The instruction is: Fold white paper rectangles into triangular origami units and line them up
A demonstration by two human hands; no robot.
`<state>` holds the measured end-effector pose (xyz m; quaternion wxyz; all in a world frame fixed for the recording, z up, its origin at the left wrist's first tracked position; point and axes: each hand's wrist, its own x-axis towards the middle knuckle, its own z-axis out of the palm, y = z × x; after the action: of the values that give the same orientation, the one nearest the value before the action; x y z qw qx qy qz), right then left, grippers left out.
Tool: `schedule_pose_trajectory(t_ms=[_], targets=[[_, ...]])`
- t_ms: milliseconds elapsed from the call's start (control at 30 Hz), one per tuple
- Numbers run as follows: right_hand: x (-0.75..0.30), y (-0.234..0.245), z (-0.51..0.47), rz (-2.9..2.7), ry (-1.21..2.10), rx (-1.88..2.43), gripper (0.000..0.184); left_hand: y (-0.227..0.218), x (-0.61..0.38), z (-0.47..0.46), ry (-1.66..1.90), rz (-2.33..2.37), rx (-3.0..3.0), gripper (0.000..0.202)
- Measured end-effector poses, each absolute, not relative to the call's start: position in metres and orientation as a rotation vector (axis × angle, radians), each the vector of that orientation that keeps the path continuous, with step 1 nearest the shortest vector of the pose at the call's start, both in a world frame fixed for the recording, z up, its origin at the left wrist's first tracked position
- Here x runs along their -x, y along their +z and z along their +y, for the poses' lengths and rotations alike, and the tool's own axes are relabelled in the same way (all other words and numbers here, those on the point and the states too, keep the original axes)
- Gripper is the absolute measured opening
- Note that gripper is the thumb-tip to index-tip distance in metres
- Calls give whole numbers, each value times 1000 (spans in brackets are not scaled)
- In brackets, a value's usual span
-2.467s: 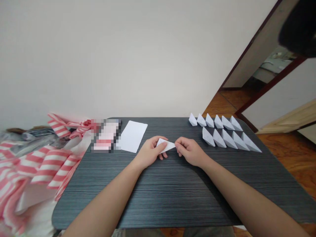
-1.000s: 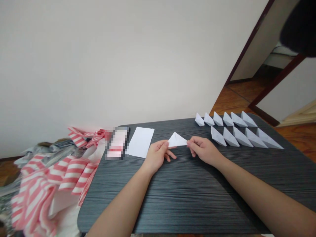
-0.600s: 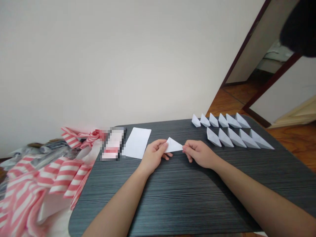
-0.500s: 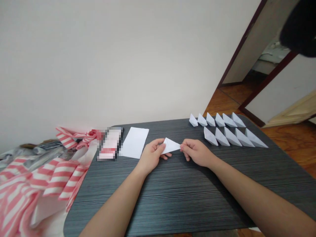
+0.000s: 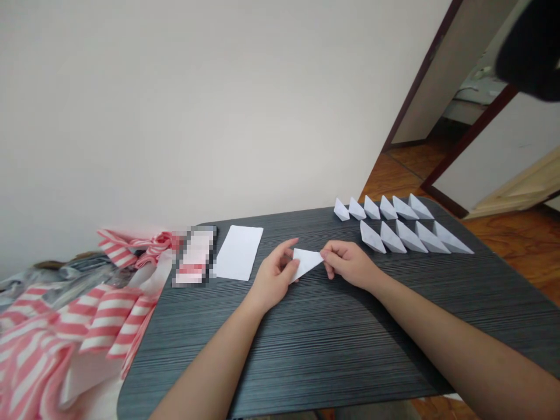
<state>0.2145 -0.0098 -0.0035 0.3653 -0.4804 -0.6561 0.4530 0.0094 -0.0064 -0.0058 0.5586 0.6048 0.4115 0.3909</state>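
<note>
A small folded white paper (image 5: 306, 262), kite-like in outline, is held between both hands just above the dark table (image 5: 280, 350). My left hand (image 5: 275, 274) pinches its wide end, thumb on top and index finger lifted away. My right hand (image 5: 345, 264) grips the pointed tip between thumb and fingers. Left of the hands lies a stack of white paper sheets (image 5: 239, 252). Folded white paper pieces (image 5: 396, 238) stand in two rows at the table's right rear, beyond my right hand.
A phone (image 5: 195, 256) with a blurred-out screen lies at the table's left rear. Red-and-white striped cloth (image 5: 109, 315) is heaped beside the left edge. A pale wall (image 5: 219, 105) rises behind the table. A dark, blurred object (image 5: 531, 52) hangs at upper right.
The folded paper has turned in my fingers, its wide end now angled lower. My left index finger has lifted off it. My right hand still holds the tip.
</note>
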Motion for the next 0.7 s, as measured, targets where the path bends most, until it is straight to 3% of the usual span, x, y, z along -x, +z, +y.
schedule_pose_trajectory(t_ms=[133,400,700], targets=[[-210,-6,-9,-1556,1307,1138,24,-10,-8,-4,922,1032,-1515,35],[-203,-10,-12,-1545,1422,1009,28,-8,-11,-6,875,958,-1463,34],[-203,-6,-12,-1605,1395,1019,18,-1,-14,-12,767,1033,-1670,49]])
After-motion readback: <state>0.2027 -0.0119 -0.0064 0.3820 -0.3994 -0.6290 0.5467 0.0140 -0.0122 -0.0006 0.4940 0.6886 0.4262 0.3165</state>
